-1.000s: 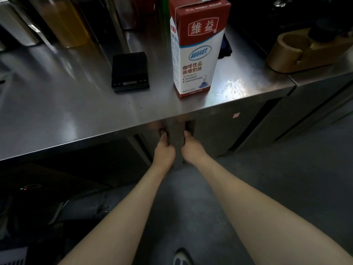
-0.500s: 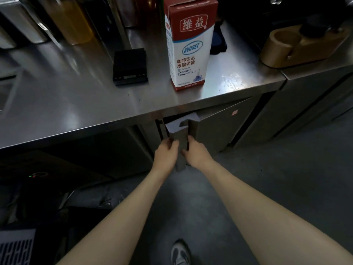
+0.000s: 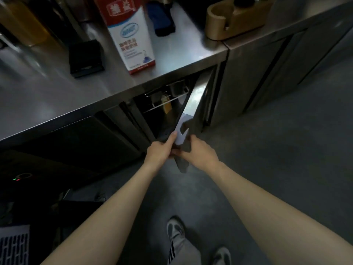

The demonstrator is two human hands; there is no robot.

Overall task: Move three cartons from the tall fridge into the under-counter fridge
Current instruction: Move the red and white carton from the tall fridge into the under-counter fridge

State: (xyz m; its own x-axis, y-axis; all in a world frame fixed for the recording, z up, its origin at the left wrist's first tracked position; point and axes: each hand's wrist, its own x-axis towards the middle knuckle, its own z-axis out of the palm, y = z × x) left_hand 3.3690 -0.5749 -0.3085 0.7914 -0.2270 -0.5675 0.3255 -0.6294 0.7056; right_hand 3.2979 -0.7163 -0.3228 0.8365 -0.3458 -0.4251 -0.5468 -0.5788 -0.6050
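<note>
hands: left hand (image 3: pixel 158 153) and right hand (image 3: pixel 198 154) both hold the open fridge door (image 3: pixel 186 119) edge | carton: one carton (image 3: pixel 129 35) stands on the desk (image 3: pixel 47 96) at 12 o'clock | nearby: one black scale (image 3: pixel 86 58) at 11 o'clock, one wooden holder (image 3: pixel 235 18) at 1 o'clock | in fridge: wire shelf (image 3: pixel 164 102)

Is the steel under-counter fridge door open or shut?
Open: the steel under-counter fridge door is swung out, both hands gripping its edge, wire shelf visible inside.
</note>
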